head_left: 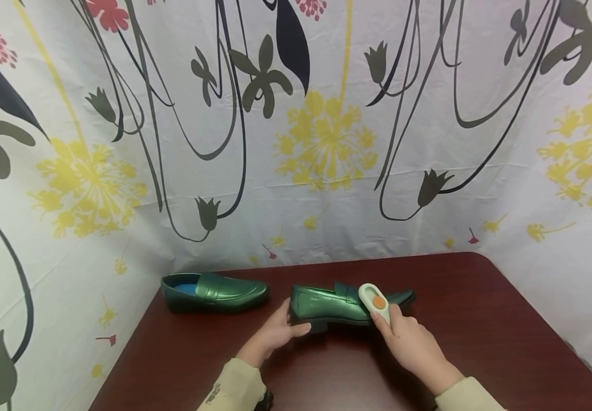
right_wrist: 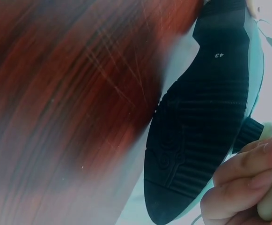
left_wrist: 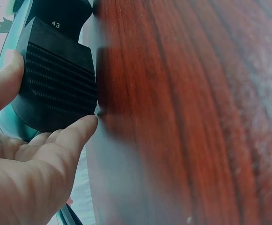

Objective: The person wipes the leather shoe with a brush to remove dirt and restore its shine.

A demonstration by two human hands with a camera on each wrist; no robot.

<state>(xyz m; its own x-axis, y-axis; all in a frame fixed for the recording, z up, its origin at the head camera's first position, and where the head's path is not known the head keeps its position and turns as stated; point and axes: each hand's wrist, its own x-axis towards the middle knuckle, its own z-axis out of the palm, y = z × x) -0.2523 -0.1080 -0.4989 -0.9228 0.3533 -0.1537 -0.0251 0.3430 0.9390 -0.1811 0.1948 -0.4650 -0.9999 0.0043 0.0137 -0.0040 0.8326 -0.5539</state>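
Observation:
A shiny green loafer (head_left: pixel 321 305) is tipped on its side, toe to the right. Its black ribbed sole (right_wrist: pixel 206 110), marked 43, faces the person in both wrist views. My left hand (head_left: pixel 271 335) grips the loafer at its heel (left_wrist: pixel 56 79), thumb on one side and fingers on the other. In my right hand (head_left: pixel 414 343) is a small pale brush (head_left: pixel 382 318) with an orange button on its handle. Its dark bristles (right_wrist: pixel 248 135) meet the upper near the front of the loafer; the right fingers hide part of the handle.
A second green loafer (head_left: pixel 239 292) with a blue insole stands upright at the left rear of the dark red wooden table (head_left: pixel 460 297). Floral-patterned white cloth (head_left: pixel 316 222) hangs behind and along both sides. Beside the left sleeve, a small dark object (head_left: pixel 265 401) shows partly.

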